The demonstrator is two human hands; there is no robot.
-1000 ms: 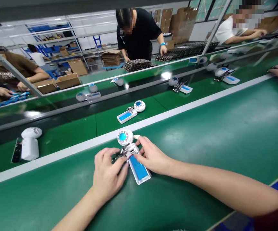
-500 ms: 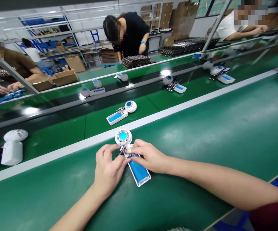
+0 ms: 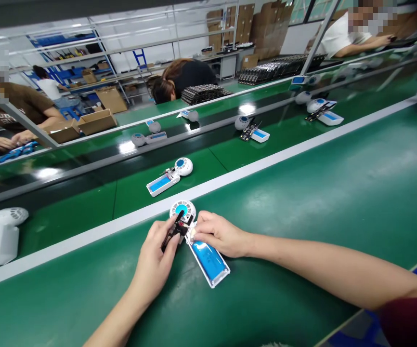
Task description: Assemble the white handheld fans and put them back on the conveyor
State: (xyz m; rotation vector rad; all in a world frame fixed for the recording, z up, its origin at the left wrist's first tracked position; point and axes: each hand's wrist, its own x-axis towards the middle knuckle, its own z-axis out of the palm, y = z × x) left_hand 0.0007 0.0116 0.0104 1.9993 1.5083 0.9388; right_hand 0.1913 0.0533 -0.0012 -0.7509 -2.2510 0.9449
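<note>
A white handheld fan [image 3: 215,281] lies face up on the green bench [image 3: 288,207], its round head at the top and a blue battery [image 3: 208,260] in its open handle. Between the thumb and fingers of my left hand [image 3: 158,246] is a black circuit board [image 3: 173,233], tilted over the left side of the fan's neck. The fingertips of my right hand [image 3: 219,233] are pinched at the neck, just above the battery. What they grip there is too small to make out.
Beyond a white strip [image 3: 129,219], a green belt [image 3: 129,193] carries another open fan [image 3: 163,184], a white fan at left [image 3: 2,243] and fans with boards at right [image 3: 255,132]. Stacked boards [image 3: 203,94] and people are behind.
My left hand has raised the black board into view beside the fan's neck. On the belt the fans have shifted left. The person behind the stacked boards has bent down low.
</note>
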